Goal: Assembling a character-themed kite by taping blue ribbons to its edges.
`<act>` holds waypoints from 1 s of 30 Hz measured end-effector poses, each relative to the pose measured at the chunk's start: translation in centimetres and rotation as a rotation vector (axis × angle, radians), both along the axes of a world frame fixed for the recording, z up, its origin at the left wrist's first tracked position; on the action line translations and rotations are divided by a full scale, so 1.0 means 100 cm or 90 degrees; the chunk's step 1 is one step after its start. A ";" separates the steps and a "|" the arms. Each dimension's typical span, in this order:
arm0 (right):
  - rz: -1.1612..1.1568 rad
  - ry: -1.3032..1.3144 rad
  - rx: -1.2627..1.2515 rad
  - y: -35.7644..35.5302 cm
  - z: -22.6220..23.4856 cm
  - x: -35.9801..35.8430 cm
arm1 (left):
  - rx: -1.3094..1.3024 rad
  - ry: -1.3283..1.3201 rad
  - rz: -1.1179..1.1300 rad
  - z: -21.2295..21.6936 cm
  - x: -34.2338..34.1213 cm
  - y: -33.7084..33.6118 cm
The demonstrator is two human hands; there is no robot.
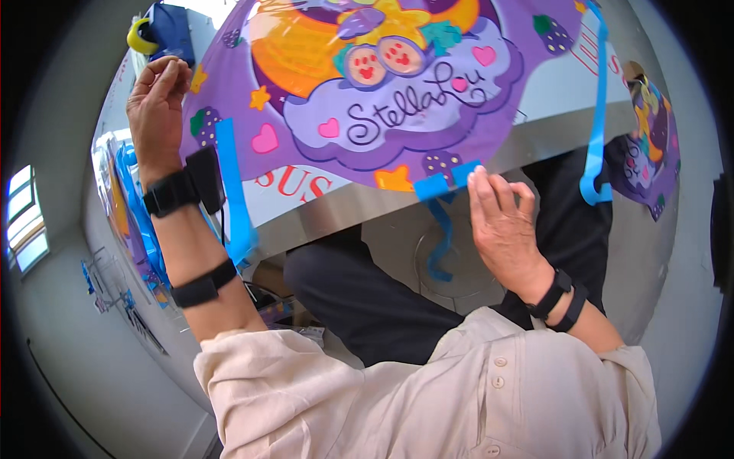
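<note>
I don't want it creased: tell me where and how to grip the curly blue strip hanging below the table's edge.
Probably pinch the blue strip near its loose lower end, coming from the right: it dangles in open air below the metal edge, its tail curled, and the right hand is nearer.

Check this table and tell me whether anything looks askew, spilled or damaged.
A blue strip near the right hand dangles curled below the table's metal edge, untidy against the straighter strip at left. Nothing looks plainly spilled or damaged.
</note>
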State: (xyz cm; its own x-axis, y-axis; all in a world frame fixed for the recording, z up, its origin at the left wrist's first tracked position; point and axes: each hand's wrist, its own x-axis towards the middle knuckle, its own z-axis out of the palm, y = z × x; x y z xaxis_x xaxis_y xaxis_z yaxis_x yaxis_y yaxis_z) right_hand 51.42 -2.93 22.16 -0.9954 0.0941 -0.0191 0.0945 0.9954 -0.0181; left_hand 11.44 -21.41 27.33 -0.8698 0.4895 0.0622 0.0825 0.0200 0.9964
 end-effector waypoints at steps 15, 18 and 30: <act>-0.036 0.113 -0.045 0.004 -0.019 0.020 | -0.461 0.480 -0.744 -0.025 0.216 0.154; -0.043 0.112 -0.057 0.005 -0.024 0.023 | -0.593 0.510 -0.789 -0.024 0.226 0.167; -0.053 0.104 -0.057 0.005 -0.026 0.024 | -0.570 0.686 -0.782 -0.037 0.235 0.171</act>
State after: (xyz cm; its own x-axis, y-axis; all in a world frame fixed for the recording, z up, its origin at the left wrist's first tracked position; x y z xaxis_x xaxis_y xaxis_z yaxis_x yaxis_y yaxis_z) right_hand 53.79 -2.46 19.59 -0.9747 0.1819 0.1299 0.1655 0.9779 -0.1275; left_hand 34.92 -4.28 23.62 0.1856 0.9286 -0.3214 0.9646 -0.1098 0.2398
